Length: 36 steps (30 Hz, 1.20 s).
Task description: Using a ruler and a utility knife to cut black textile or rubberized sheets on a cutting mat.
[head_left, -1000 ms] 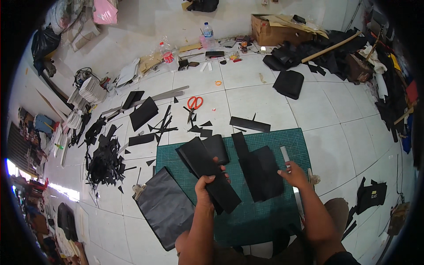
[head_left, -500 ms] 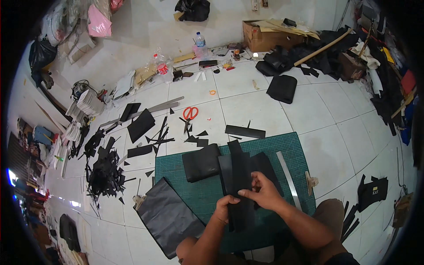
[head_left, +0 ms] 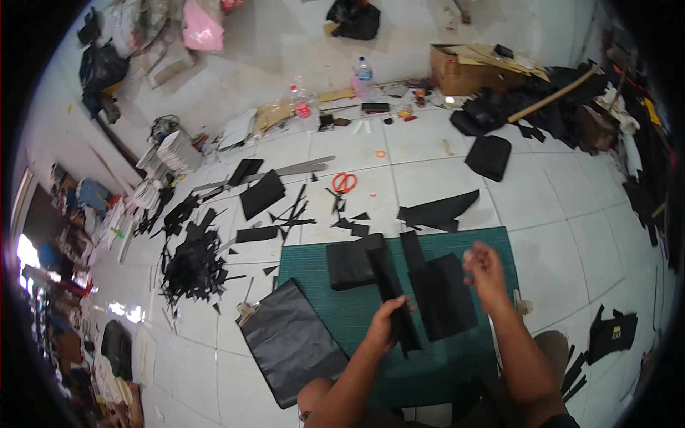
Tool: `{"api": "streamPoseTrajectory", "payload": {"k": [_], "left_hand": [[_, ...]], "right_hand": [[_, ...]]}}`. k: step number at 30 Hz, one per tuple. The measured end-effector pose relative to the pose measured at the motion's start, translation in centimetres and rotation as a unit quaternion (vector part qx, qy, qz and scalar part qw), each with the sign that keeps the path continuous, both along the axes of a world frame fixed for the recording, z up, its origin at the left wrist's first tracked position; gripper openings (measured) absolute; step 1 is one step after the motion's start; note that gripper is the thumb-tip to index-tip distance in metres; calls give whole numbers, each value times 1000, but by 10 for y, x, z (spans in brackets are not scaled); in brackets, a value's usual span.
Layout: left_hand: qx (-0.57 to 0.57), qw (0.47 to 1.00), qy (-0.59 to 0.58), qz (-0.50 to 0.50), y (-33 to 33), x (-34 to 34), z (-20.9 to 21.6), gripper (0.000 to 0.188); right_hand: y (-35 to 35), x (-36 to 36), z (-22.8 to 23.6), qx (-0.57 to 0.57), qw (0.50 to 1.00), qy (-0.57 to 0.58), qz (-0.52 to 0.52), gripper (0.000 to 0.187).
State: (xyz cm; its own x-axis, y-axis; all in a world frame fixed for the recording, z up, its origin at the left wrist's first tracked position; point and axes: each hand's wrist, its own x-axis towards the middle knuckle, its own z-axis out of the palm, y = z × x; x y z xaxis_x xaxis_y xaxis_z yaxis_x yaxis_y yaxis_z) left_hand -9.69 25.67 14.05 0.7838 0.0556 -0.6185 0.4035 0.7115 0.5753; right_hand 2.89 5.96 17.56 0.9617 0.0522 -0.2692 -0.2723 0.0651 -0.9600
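My left hand (head_left: pixel 385 324) is closed around a narrow, folded-looking piece of black sheet material (head_left: pixel 391 292), held upright above the green cutting mat (head_left: pixel 378 385). My right hand (head_left: pixel 486 274) is raised over the right part of the mat, its fingers curled and smeared by motion. Between the hands lies a flat black rectangular sheet (head_left: pixel 446 299), with a black strip (head_left: pixel 412 250) at its upper left. A thicker folded black piece (head_left: pixel 349 262) rests behind my left hand. Past the mat's far edge lies an angular black piece (head_left: pixel 441 210).
A clipboard with a black sheet (head_left: pixel 292 342) overlaps the mat's left side. Orange-handled scissors (head_left: pixel 344 183) and black offcuts lie on the tiles beyond, with a scrap heap (head_left: pixel 193 267) at left. A folded black bundle (head_left: pixel 489 157) and a cardboard box (head_left: pixel 464 71) are farther back.
My right hand has come away from the black material and moved right. An angular black piece now lies at the strip beyond the mat. The left hand's piece has turned edge-on, and the view has shifted.
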Motion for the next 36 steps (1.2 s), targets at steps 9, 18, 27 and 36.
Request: {"api": "streamPoseTrajectory", "payload": {"k": [9, 18, 27, 36], "left_hand": [[-76, 996, 0, 41, -11, 0, 6, 42], [-23, 992, 45, 113, 45, -4, 7, 40], [48, 958, -29, 280, 54, -7, 10, 32], [16, 977, 7, 211, 40, -4, 7, 26]], "right_hand": [[25, -67, -7, -150, 949, 12, 276, 45], [-22, -31, -106, 115, 882, 352, 293, 57], [-60, -12, -214, -530, 836, 102, 96, 80], [-18, -32, -203, -510, 853, 104, 32, 65]]}}
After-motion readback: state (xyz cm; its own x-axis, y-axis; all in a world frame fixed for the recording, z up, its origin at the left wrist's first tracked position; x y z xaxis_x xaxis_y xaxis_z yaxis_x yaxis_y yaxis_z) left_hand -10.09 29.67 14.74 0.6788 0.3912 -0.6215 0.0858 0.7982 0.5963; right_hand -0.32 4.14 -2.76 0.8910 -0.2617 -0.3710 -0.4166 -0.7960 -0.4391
